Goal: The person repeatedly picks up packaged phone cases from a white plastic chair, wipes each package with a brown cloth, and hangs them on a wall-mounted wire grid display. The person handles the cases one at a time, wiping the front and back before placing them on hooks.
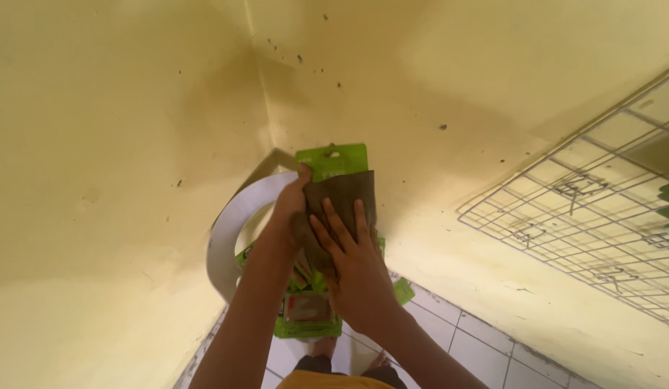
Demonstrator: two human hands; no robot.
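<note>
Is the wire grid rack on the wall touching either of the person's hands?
No, the wire grid rack hangs far to the right, apart from both hands, which hold a brown cloth against a green packet.

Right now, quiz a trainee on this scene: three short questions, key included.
1. True or false: the right hand lies flat on a brown cloth.
2. What colour is the package behind the cloth? A red, B green, C blue.
3. What hangs on the wall at the right?

Key: 1 true. 2 B. 3 a wire grid.

The left hand grips the package's edge; more green packages lie on a white chair below.
</note>
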